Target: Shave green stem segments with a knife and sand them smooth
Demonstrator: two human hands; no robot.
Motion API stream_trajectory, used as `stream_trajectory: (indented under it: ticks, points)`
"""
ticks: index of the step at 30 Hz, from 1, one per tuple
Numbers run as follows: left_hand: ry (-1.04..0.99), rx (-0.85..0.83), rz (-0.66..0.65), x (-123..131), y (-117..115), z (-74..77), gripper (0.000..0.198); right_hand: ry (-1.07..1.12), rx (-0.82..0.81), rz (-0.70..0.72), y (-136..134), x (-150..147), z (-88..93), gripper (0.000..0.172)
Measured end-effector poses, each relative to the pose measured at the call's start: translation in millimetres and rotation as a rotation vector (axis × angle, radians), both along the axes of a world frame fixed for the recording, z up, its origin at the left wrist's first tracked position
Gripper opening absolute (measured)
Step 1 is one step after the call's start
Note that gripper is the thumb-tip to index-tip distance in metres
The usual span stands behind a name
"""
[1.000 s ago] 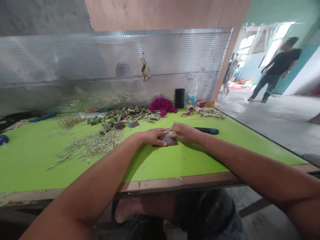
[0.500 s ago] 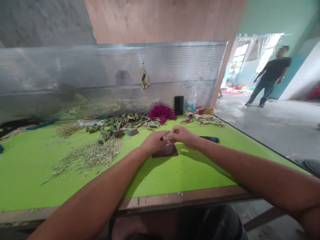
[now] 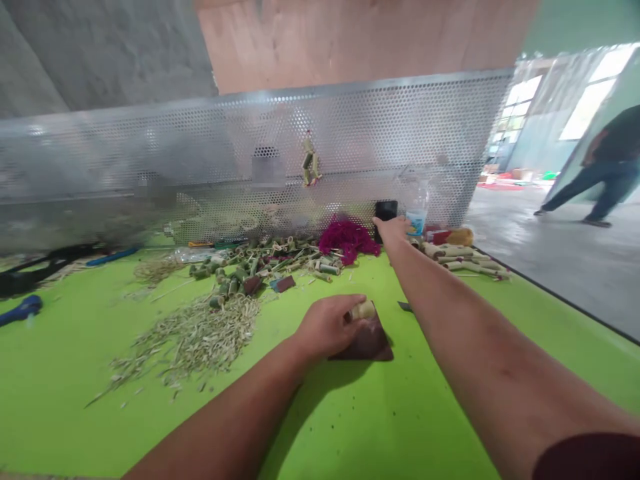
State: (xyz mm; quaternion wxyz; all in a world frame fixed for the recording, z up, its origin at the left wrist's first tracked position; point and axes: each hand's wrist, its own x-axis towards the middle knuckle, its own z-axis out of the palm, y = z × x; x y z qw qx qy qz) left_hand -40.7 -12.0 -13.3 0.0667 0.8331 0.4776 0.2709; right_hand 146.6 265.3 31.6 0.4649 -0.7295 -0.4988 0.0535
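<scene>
My left hand (image 3: 333,323) is closed round a short pale bamboo piece (image 3: 363,310), just above a dark brown sheet (image 3: 369,340) on the green table (image 3: 320,413). Farther back, my right hand (image 3: 393,229) reaches to the black phone-like object (image 3: 386,211) by the perforated metal screen. Its thumb is spread apart from the other fingers and nothing shows in its grasp. A clear bottle with a blue label (image 3: 416,217) stands just right of that hand. The magenta string pile (image 3: 347,240) lies to its left.
Cut green bamboo pieces (image 3: 235,283) and pale shavings (image 3: 200,340) cover the left-centre. Joined bamboo pieces (image 3: 463,257) lie at the back right. A blade tip (image 3: 405,306) shows beside my right forearm. A blue-handled tool (image 3: 23,310) is far left. A person (image 3: 607,163) stands beyond.
My right hand has left the bamboo piece and moved forward to the black object. My left hand still holds the piece. The view has shifted, and the person appears farther right.
</scene>
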Motion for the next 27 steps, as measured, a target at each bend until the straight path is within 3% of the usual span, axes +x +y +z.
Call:
stream_trajectory:
  ticks: [5,9,27]
  points:
    - [-0.039,-0.007,-0.027,2.3,-6.1,1.6,0.045,0.092,-0.016,-0.082,31.9,-10.5,-11.1,0.094]
    - [-0.07,-0.034,-0.091,3.2,-8.9,4.1,0.043,0.115,-0.017,-0.11,46.1,-16.4,-19.2,0.093]
    - [-0.035,-0.014,-0.167,-1.1,-8.9,0.3,0.041,0.11,0.021,-0.205,65.1,-5.9,-27.0,0.096]
